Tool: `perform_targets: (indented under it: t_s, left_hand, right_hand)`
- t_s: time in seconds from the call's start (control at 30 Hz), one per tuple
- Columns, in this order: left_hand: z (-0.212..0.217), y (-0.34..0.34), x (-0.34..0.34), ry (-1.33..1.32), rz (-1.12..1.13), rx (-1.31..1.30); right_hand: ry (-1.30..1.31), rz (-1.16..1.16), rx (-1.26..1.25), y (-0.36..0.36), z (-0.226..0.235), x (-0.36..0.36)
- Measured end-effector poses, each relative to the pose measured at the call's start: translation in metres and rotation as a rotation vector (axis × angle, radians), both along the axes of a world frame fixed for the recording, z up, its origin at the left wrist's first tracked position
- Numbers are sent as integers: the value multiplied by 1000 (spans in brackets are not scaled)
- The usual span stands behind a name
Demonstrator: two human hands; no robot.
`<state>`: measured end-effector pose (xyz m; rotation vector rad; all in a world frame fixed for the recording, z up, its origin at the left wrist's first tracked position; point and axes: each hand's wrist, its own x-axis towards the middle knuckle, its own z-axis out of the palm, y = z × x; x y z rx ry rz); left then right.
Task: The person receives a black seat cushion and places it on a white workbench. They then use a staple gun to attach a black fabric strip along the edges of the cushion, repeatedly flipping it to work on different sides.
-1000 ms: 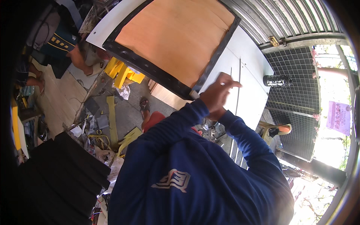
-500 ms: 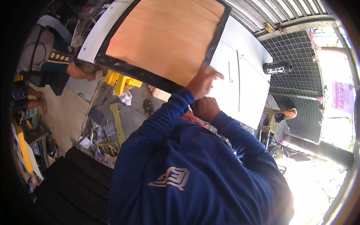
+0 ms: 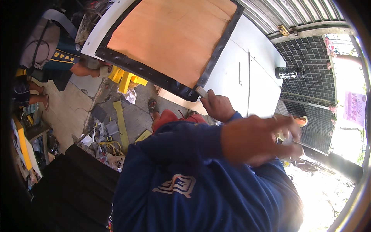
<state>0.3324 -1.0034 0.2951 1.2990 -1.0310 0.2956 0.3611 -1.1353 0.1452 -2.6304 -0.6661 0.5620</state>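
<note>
Head view: a white surface (image 3: 231, 79) near black mesh (image 3: 311, 123); right grip (image 3: 220, 108) closed on a pale block (image 3: 201, 91); left grip (image 3: 261, 140) blurry, I can't tell.

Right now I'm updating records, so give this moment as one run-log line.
left hand: blurred, hold unclear | right hand: gripping pale block | pale block: at black-edged panel, near corner | white surface: under panel

Looks like a small workshop, part open to daylight on the right. Has a corrugated metal wall (image 3: 299, 15) and a wire-mesh grille (image 3: 305, 94) along one side, plus a white work surface (image 3: 261, 83) bearing a wood-faced panel (image 3: 170, 42) with black edging (image 3: 143, 74). Shows a littered concrete floor (image 3: 136, 112) below, strewn with scraps (image 3: 112, 127), a long yellow-green strip (image 3: 121, 125) and bright yellow pieces (image 3: 125, 82).
</note>
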Motion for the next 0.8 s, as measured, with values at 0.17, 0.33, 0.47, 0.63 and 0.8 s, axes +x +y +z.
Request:
perform_targets:
  t_s: [0.17,0.33,0.47,0.63,0.8]
  left_hand:
    - [-87,8,71,538,290,353]
    - [-77,-24,35,183,269,77]
    - [-76,9,-9,294,283,355]
    - [-44,-18,-36,44,158,171]
    - [-20,-19,-28,-7,228,-51]
  right_hand:
    - [113,256,-305,-17,-31,2]
    - [-238,-84,577,-16,-48,-12]
    - [87,39,715,-43,4,11]
    - [138,-7,11,5,19,-7]
    - [44,38,-189,19,2,-11]
